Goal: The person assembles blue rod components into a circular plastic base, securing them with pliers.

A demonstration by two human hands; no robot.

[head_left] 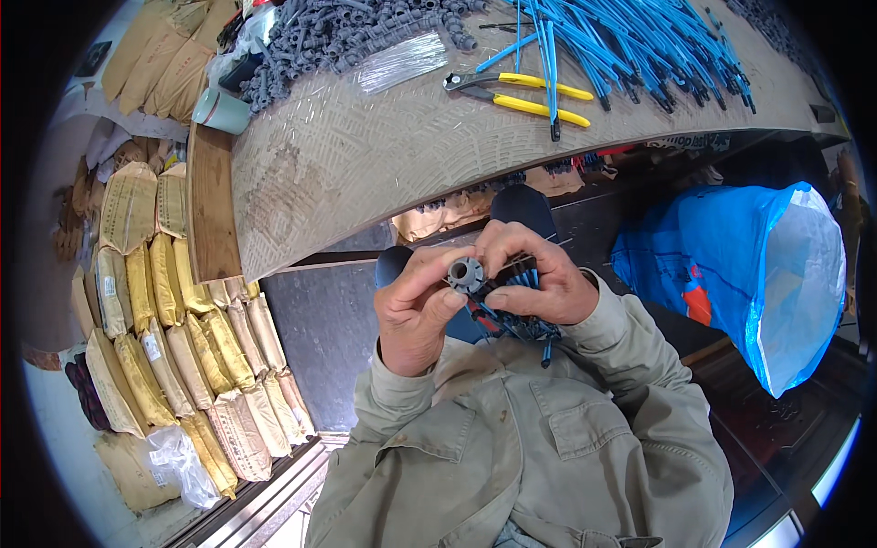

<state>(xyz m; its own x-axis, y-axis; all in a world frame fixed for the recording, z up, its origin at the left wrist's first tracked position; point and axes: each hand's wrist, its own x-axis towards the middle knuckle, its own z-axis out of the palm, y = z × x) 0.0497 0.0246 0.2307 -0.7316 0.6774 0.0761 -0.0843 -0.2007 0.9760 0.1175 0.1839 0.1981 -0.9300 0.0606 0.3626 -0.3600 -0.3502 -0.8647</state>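
Above my lap, my left hand (413, 315) pinches a grey round plastic fitting (467, 289) with a hole through its middle and notches around its rim. Close against it, my right hand (548, 279) has its fingers curled beside the fitting. A bunch of thin dark rods with some blue on them (525, 327) pokes out under my right hand. My right fingers partly hide that bunch, so how firmly they grip it is hard to make out.
Across the bench (338, 183) lie yellow-handled pliers (546, 111), blue rods (630, 46), grey plastic fittings (356, 32) and thin clear strips (400, 62). A green cup (221, 111) stands at its left corner. Paper packets (183, 320) are stacked left; a blue sack (731, 265) gapes at right.
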